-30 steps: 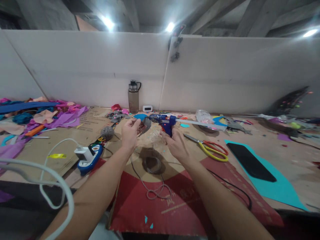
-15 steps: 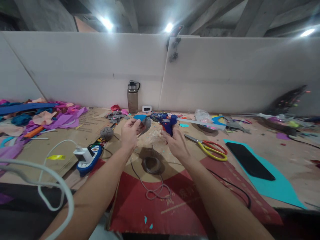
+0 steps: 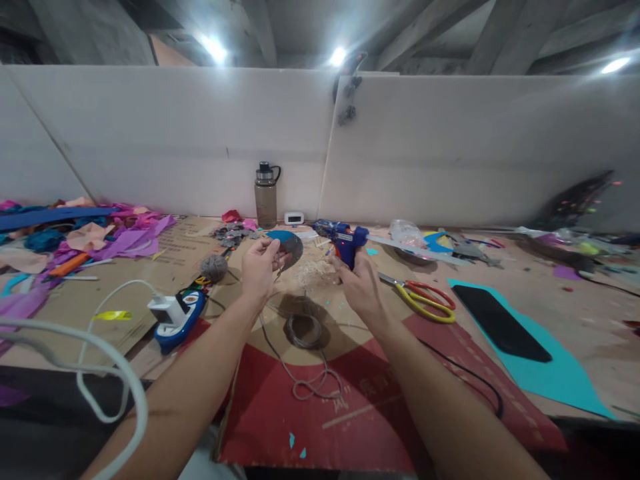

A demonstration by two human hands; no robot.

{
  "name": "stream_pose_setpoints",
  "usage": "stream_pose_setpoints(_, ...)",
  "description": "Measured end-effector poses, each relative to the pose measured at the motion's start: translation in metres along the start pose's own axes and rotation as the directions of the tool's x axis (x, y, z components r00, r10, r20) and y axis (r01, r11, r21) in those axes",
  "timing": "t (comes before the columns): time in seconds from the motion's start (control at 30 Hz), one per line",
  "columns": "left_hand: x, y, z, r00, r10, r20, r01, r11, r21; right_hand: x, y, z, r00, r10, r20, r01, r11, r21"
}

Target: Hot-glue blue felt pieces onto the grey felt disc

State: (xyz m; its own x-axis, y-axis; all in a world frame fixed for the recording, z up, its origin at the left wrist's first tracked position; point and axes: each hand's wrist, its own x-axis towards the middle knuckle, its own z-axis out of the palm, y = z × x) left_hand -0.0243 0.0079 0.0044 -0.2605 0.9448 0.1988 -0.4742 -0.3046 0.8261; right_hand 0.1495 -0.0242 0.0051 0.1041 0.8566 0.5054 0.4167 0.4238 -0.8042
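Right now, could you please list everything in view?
glue gun: one, blue, in right hand
disc: one, grey and blue, in left hand
bottle: one, grey, by back wall
clock: one, white, beside bottle
scissors: one, yellow-red, right of glue gun
sheet: one, teal, right
wire coil: one, grey, between forearms
yarn ball: one, grey, near left hand
power strip: one, blue, left
scraps: many, pink-purple, far left
left hand: one, holding disc
right hand: one, holding glue gun

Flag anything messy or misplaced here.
Coloured scraps lie heaped far left; pale shavings are strewn between the disc in the left hand and the glue gun in the right hand. A grey cord lies tangled on red cardboard.
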Motion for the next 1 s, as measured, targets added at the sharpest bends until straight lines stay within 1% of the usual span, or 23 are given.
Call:
stream_pose_setpoints(0.07,0.001,-0.001,-0.001,1.0,-0.015,-0.005,0.015,1.0,-0.018,0.003,0.005,0.001,0.998,0.066,0.009,-0.067,0.991,0.114)
stream_pose_setpoints(0.13,0.001,-0.001,-0.002,1.0,-0.029,0.002,0.029,0.999,-0.04,0.008,0.015,0.002,0.985,0.151,0.084,-0.167,0.952,0.258)
stream_pose_setpoints(0.2,0.001,-0.001,-0.003,0.999,-0.043,0.013,0.044,0.998,-0.053,0.015,0.03,0.004,0.951,0.248,0.187,-0.299,0.891,0.341)
stream_pose_setpoints(0.23,0.001,-0.001,-0.003,0.999,-0.051,0.019,0.052,0.997,-0.054,0.019,0.039,0.005,0.922,0.313,0.228,-0.375,0.867,0.328)
stream_pose_setpoints(0.27,0.001,-0.001,-0.003,0.998,-0.057,0.025,0.059,0.997,-0.054,0.022,0.048,0.004,0.893,0.37,0.255,-0.435,0.853,0.289)
stream_pose_setpoints(0.3,0.001,-0.001,-0.003,0.998,-0.06,0.03,0.062,0.997,-0.055,0.025,0.057,0.003,0.873,0.405,0.274,-0.464,0.861,0.208)
stream_pose_setpoints(0.33,0.001,-0.001,-0.003,0.998,-0.062,0.033,0.063,0.996,-0.057,0.027,0.064,0.001,0.862,0.428,0.269,-0.464,0.882,0.084)
stream_pose_setpoints(0.37,0.001,-0.001,-0.002,0.998,-0.061,0.034,0.063,0.996,-0.06,0.029,0.068,-0.002,0.87,0.431,0.24,-0.428,0.901,-0.068)
stream_pose_setpoints(0.4,0.001,-0.001,-0.002,0.998,-0.06,0.032,0.062,0.996,-0.063,0.029,0.07,-0.006,0.89,0.415,0.189,-0.371,0.9,-0.228)
stream_pose_setpoints(0.47,0.001,-0.001,-0.002,0.998,-0.059,0.028,0.061,0.996,-0.068,0.029,0.064,-0.015,0.948,0.316,0.03,-0.262,0.833,-0.487)
stream_pose_setpoints(0.5,0.001,-0.001,-0.002,0.998,-0.06,0.026,0.062,0.996,-0.069,0.027,0.057,-0.018,0.971,0.236,-0.05,-0.223,0.799,-0.558)
stream_pose_setpoints(0.53,0.001,0.0,-0.001,0.998,-0.06,0.025,0.062,0.996,-0.071,0.025,0.049,-0.019,0.981,0.15,-0.122,-0.193,0.786,-0.587)
stream_pose_setpoints(0.57,0.0,0.0,0.0,0.998,-0.059,0.026,0.06,0.995,-0.073,0.022,0.04,-0.017,0.985,0.067,-0.161,-0.149,0.804,-0.575)
stream_pose_setpoints(0.6,0.0,0.0,0.0,0.998,-0.055,0.026,0.057,0.996,-0.074,0.018,0.031,-0.012,0.989,-0.003,-0.148,-0.076,0.846,-0.527)
stream_pose_setpoints(0.63,-0.001,0.0,0.001,0.999,-0.047,0.025,0.049,0.996,-0.074,0.015,0.022,-0.004,0.994,-0.037,-0.099,-0.01,0.899,-0.439)
stream_pose_setpoints(0.67,-0.001,0.0,0.002,0.999,-0.036,0.026,0.038,0.997,-0.071,0.01,0.015,0.007,0.999,-0.04,-0.02,0.032,0.952,-0.305)
stream_pose_setpoints(0.7,-0.002,0.0,0.003,0.999,-0.023,0.028,0.024,0.998,-0.064,0.006,0.009,0.021,0.998,0.008,0.065,0.002,0.99,-0.141)
stream_pose_setpoints(0.73,-0.003,0.0,0.004,1.0,-0.003,0.025,0.004,0.999,-0.054,0.002,0.004,0.035,0.987,0.07,0.141,-0.076,0.997,0.031)
stream_pose_setpoints(0.77,-0.004,0.0,0.004,1.0,0.021,0.021,-0.02,0.999,-0.04,-0.002,-0.001,0.049,0.971,0.127,0.204,-0.165,0.969,0.181)
stream_pose_setpoints(0.8,-0.004,0.0,0.005,0.999,0.046,0.018,-0.046,0.999,-0.023,-0.006,-0.004,0.061,0.954,0.176,0.241,-0.246,0.921,0.302)
stream_pose_setpoints(0.87,-0.006,-0.001,0.005,0.996,0.091,0.016,-0.091,0.996,0.017,-0.011,-0.011,0.079,0.923,0.252,0.29,-0.37,0.79,0.49)
stream_pose_setpoints(0.93,-0.006,-0.001,0.004,0.993,0.119,0.017,-0.12,0.992,0.049,-0.013,-0.017,0.086,0.886,0.301,0.353,-0.461,0.658,0.596)
stream_pose_setpoints(1.0,-0.006,-0.002,0.004,0.99,0.142,0.02,-0.143,0.988,0.067,-0.013,-0.021,0.084,0.858,0.317,0.404,-0.512,0.588,0.626)
